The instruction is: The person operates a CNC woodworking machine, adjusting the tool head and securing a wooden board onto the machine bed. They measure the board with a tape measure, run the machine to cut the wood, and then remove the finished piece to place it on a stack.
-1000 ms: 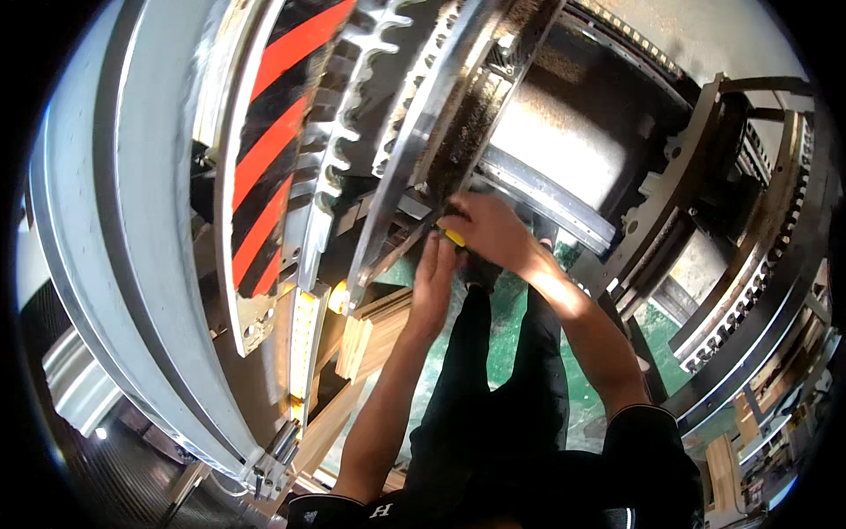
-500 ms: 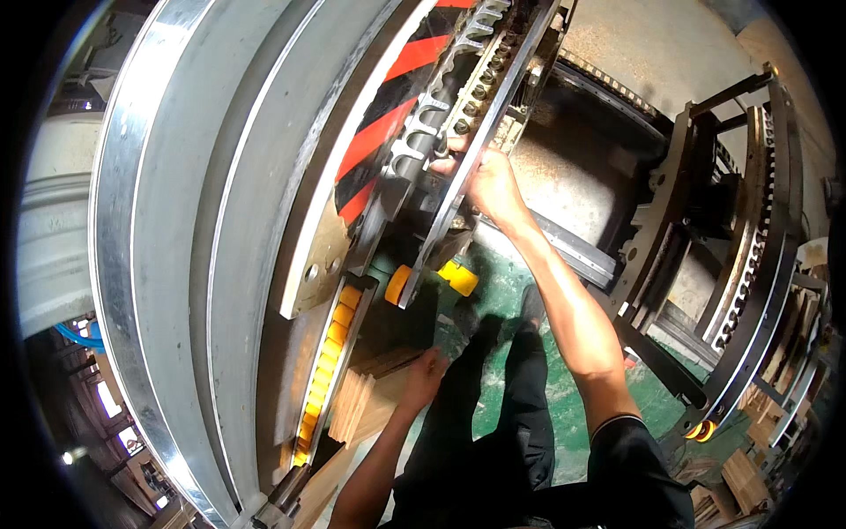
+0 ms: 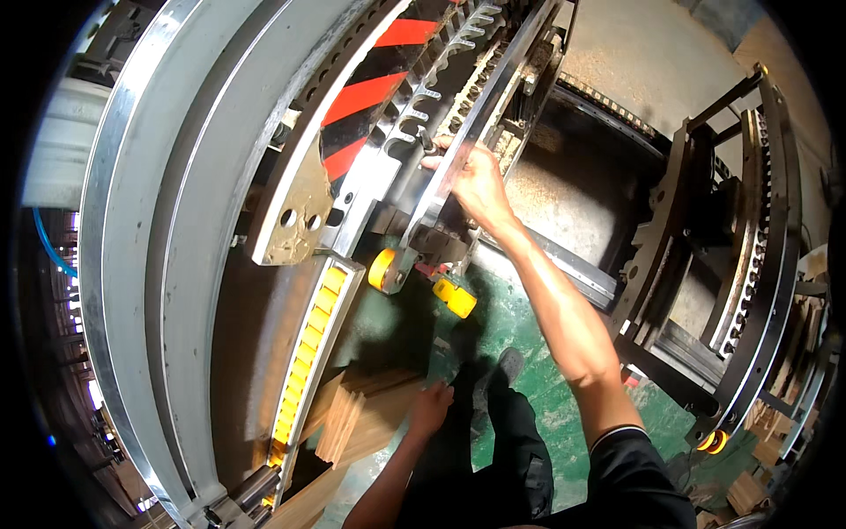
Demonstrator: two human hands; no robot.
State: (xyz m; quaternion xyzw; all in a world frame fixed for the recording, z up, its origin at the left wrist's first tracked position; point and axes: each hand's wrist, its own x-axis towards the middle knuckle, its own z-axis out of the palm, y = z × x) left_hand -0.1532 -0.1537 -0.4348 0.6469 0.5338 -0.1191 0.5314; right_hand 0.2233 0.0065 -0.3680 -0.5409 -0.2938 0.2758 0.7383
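My right hand (image 3: 478,185) reaches behind a long, slanting metal rail (image 3: 454,167), which crosses in front of part of it. Beyond the rail its thumb and fingertips come out, closed on a short grey metal pin (image 3: 426,139). Just left of the pin runs a toothed metal strip (image 3: 407,132) with curved notches, beside a red-and-black striped panel (image 3: 359,104). Low beside my thigh hangs my left hand (image 3: 432,407), fingers loosely curled in with nothing seen in them. An orange-yellow roller (image 3: 382,270) caps the rail's near end, next to a yellow block (image 3: 455,298).
A large curved grey machine body (image 3: 189,220) fills the left. A yellow roller track (image 3: 310,344) slopes down past stacked wooden boards (image 3: 352,423). On the right stands a dark curved metal frame (image 3: 762,264). My feet are on the green floor (image 3: 573,414).
The view has shifted, so the machine and striped panel sit farther left. My right hand keeps its place by the rail and pin. The left hand stays low; one foot shows more.
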